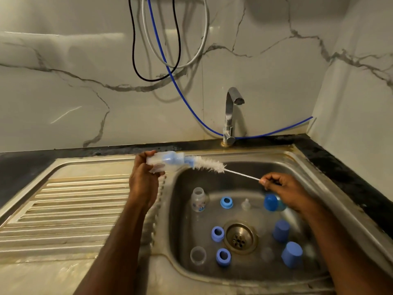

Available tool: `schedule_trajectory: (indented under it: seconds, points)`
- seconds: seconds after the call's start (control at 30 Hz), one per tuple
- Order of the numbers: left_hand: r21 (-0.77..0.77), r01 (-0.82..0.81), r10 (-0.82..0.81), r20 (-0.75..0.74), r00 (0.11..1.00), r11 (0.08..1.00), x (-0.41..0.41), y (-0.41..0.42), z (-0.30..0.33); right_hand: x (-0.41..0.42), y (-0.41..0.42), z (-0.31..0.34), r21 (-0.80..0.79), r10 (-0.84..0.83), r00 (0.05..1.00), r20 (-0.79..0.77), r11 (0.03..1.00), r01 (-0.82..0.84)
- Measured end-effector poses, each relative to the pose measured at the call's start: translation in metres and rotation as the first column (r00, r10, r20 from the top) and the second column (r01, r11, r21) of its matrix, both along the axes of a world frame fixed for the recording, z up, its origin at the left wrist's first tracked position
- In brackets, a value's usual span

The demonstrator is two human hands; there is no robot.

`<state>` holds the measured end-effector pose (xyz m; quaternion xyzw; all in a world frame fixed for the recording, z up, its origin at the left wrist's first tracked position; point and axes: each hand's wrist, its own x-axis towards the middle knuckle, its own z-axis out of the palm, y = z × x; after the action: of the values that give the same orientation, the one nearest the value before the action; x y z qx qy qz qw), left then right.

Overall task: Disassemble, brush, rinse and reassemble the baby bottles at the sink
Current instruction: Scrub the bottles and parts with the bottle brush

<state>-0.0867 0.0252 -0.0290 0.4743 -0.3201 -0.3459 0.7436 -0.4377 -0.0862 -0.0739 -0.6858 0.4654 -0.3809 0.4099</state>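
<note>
My left hand [143,177] grips a clear baby bottle [158,161] lying sideways above the sink's left rim. A bottle brush [209,164] with white bristles and a blue tip sticks partly into the bottle's mouth. My right hand [285,189] pinches the brush's thin wire handle above the basin. Down in the sink [314,173] stand another clear bottle [198,200], an open bottle seen from above [198,255], three blue collar rings [226,202], [217,233], [223,256], a clear teat [246,204] and blue caps [281,231], [292,254]. A blue-capped item [271,202] lies partly under my right hand.
A chrome tap [230,116] stands behind the basin with no water running. The ribbed steel drainboard [70,209] lies to the left. The drain [239,236] sits mid-basin. Blue, black and white hoses [170,71] hang on the marble wall; a dark counter edge [340,173] runs along the right.
</note>
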Motion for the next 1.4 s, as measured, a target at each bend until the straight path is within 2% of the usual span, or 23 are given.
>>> schedule_trajectory:
  seconds: [0.1,0.2,0.33,0.4,0.53,0.63,0.73,0.8,0.9,1.07,1.13,1.23,1.4]
  points:
    - [0.039,-0.022,0.019,0.070,0.997,0.999,-0.012,-0.001,-0.005,0.015,0.007,-0.002,0.000,0.063,0.996,-0.064,0.998,-0.063]
    - [0.055,-0.036,0.029,0.123,0.992,0.998,-0.015,-0.005,-0.009,0.011,0.004,0.000,-0.005,0.043,0.999,-0.018,0.999,-0.043]
    - [0.222,-0.012,-0.011,0.103,0.995,0.975,-0.005,-0.004,-0.011,0.005,0.003,0.001,-0.041,0.031,0.999,-0.036,0.999,-0.032]
    - [0.261,0.004,-0.047,0.158,0.986,0.965,0.002,-0.002,-0.010,0.006,0.004,0.002,-0.068,0.022,0.999,-0.040,0.997,-0.025]
    - [0.234,-0.017,-0.004,0.092,0.996,0.972,-0.003,-0.005,-0.005,0.013,0.007,0.003,-0.103,0.060,0.994,-0.086,0.992,-0.069]
    - [0.180,0.014,-0.025,0.059,0.998,0.984,-0.005,-0.002,-0.003,0.009,0.007,0.006,-0.095,0.005,1.000,-0.029,0.995,-0.008]
    - [0.059,0.108,-0.098,-0.155,0.983,0.992,0.012,0.006,-0.001,-0.005,0.003,0.009,-0.050,-0.064,0.997,0.032,0.997,0.065]
    - [0.006,0.163,-0.159,-0.186,0.970,0.987,0.015,0.010,0.002,-0.003,0.003,0.006,-0.030,-0.040,0.999,0.028,0.999,0.041]
    - [-0.055,0.253,-0.259,-0.189,0.947,0.966,0.002,0.012,0.003,0.014,0.009,0.003,-0.029,0.025,1.000,0.011,0.999,-0.025]
    - [-0.142,0.186,-0.210,-0.180,0.961,0.972,0.015,0.013,0.003,-0.001,0.005,0.009,0.021,-0.050,0.995,0.089,0.999,0.048]
    - [-0.135,0.192,-0.215,-0.184,0.959,0.972,0.016,0.012,0.000,0.001,0.006,0.007,0.023,-0.026,0.998,0.062,0.999,0.024]
    - [-0.096,0.226,-0.233,-0.070,0.970,0.969,0.007,0.007,-0.003,0.014,0.010,0.003,-0.004,0.028,0.999,-0.022,1.000,-0.028]
    - [-0.070,0.145,-0.146,-0.012,0.989,0.987,0.017,0.009,-0.003,-0.003,0.005,0.011,0.022,-0.046,0.996,0.079,0.999,0.044]
